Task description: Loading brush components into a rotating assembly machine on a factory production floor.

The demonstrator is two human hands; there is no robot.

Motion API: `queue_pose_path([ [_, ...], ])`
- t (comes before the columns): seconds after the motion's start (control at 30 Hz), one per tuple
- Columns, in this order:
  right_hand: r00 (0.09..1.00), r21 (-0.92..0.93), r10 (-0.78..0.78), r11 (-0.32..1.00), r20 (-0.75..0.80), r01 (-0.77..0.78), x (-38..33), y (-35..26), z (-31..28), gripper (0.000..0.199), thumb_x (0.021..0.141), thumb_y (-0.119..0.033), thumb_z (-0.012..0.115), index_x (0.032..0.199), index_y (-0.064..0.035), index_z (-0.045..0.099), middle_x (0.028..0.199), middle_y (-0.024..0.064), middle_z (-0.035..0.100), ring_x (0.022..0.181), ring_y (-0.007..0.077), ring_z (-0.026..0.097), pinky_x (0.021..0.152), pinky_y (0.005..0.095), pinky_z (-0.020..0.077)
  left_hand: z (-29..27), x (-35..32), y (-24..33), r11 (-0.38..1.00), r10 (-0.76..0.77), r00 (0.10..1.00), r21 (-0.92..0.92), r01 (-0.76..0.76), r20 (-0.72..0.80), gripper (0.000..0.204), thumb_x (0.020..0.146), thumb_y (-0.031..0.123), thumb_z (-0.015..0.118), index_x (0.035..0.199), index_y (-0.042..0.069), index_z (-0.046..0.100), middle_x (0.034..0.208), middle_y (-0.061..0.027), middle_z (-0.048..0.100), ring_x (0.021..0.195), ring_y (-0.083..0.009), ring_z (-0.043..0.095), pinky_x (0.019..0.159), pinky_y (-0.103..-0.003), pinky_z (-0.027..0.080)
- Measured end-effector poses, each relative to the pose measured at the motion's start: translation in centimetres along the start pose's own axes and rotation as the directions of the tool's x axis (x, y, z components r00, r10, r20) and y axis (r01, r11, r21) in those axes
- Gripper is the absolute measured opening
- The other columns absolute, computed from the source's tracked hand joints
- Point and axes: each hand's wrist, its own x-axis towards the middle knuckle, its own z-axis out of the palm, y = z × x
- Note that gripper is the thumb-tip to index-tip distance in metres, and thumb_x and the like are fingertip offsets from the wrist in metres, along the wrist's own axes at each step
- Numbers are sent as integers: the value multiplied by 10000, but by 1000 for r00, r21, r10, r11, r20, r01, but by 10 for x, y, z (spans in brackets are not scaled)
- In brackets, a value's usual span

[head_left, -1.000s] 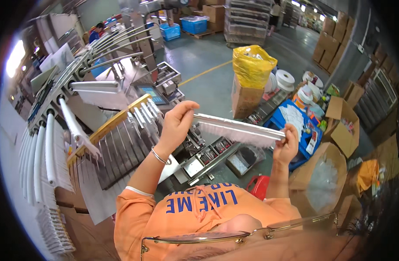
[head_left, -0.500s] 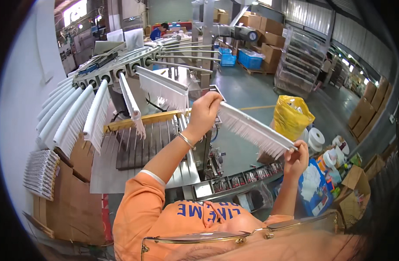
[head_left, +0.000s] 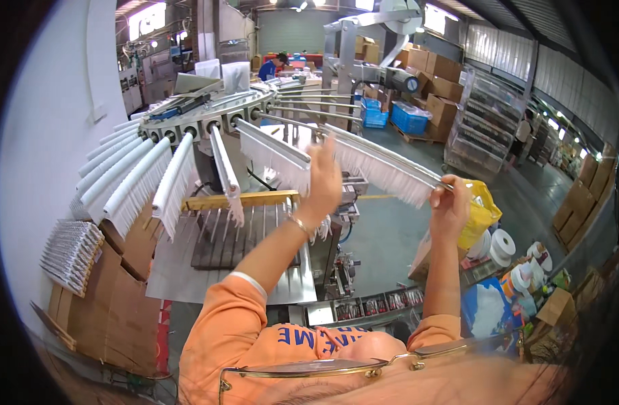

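A long metal rod with white bristles, a strip brush (head_left: 385,170), is raised in front of me. My left hand (head_left: 324,177) grips its far end near the round machine. My right hand (head_left: 448,204) pinches the bare near end of the rod. The brush points at the carousel machine (head_left: 208,116), whose sockets carry several similar white brushes (head_left: 174,183) fanned out to the left. Another brush (head_left: 272,150) on the machine sits just left of my left hand.
A slatted metal tray (head_left: 238,243) with a wooden bar stands below the machine. Cardboard boxes (head_left: 114,304) and a bundle of rods (head_left: 70,253) lie at left. A yellow bag (head_left: 483,212), tape rolls (head_left: 502,244) and boxes sit at right. Another person (head_left: 276,66) works far back.
My view has swung up and left toward the carousel. Both hands have lifted the brush higher and brought its far end close to the machine's sockets.
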Motion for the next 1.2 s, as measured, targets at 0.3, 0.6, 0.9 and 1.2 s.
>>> queue_pose_path([
  [0.3,980,-183,164,973,115,-142,30,93,95,186,881,-196,533,932,-23,580,653,20,535,541,83,474,480,192,352,-104,-91,44,982,140,904,-172,-75,403,323,684,21,583,1004,60,610,772,-82,494,686,-254,491,615,-361,389],
  [0.6,992,37,116,992,44,-118,28,107,103,382,920,-363,442,677,-80,525,549,-30,410,472,44,344,431,191,247,-213,-178,1,955,-291,858,73,288,422,141,701,40,575,832,59,626,717,-95,517,672,-283,523,592,-391,408],
  [0.9,1000,-147,-15,989,-25,11,28,129,103,391,908,-383,463,620,-120,463,542,-46,386,452,37,323,412,193,235,-226,-204,-24,923,-382,802,142,358,459,84,702,54,572,769,59,622,649,-100,510,639,-297,523,566,-399,415],
  [1.2,997,-166,-34,986,-70,22,26,129,109,415,901,-423,449,622,-117,454,523,-36,388,425,51,323,388,198,251,-231,-203,-26,938,-342,826,114,326,448,78,687,45,579,754,57,616,663,-97,518,629,-301,515,547,-407,392],
])
